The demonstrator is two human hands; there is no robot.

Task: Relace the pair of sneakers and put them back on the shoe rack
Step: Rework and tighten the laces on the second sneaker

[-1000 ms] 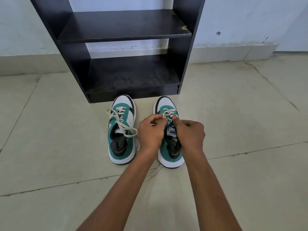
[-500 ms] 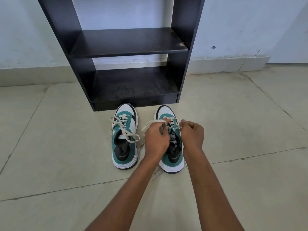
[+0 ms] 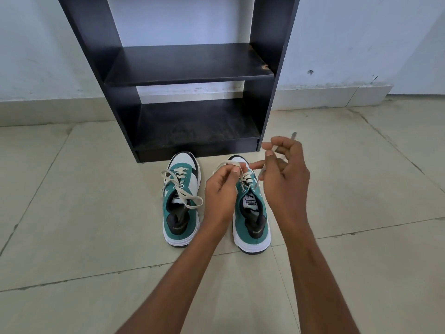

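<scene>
Hands | left (image 3: 222, 186) pinching lace (image 3: 243, 177) over right sneaker (image 3: 251, 208) | right (image 3: 285, 174) gripping other lace end (raised)

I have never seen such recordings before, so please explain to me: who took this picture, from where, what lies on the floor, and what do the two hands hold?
There is no machine here. A person wears one camera on the head; it looks forward and down, so you see the person's own two bare arms. On the tiled floor stand two green and white sneakers, side by side, toes toward a dark shoe rack whose shelves hold nothing. The left hand pinches one end of the lace above the right sneaker. The right hand is raised and holds the other end of the lace, pulling it up and away. The left sneaker has its lace lying loose across it, untouched.
</scene>
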